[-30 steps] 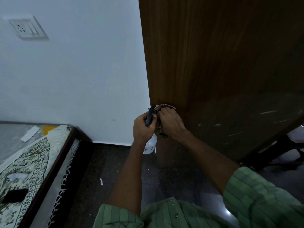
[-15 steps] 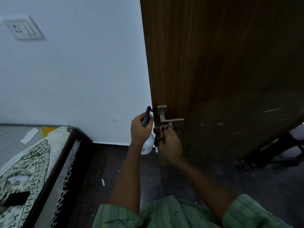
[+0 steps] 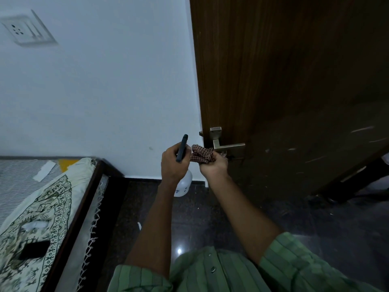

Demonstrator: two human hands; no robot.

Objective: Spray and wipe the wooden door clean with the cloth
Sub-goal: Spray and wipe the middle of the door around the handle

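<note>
The dark brown wooden door [image 3: 284,85] stands open on the right, its edge toward me. A metal lever handle [image 3: 225,143] sits near that edge. My left hand [image 3: 173,163] grips a spray bottle by its dark trigger head [image 3: 182,147]; the white bottle body [image 3: 183,185] hangs below the hand. My right hand [image 3: 212,163] holds a bunched red checked cloth [image 3: 201,155] just left of and below the handle, close to the door edge. Pale streaks mark the door's lower right face.
A white wall [image 3: 105,91] with a switch plate [image 3: 27,29] is on the left. A bed [image 3: 42,207] with a patterned sheet and dark wooden frame fills the lower left. The floor [image 3: 210,218] is dark polished stone. Dark furniture legs [image 3: 357,184] show past the door.
My right hand came off the handle, dropped below it, and now holds the cloth bunched up beside the door edge. The handle is uncovered. My left hand stayed put with the bottle.
</note>
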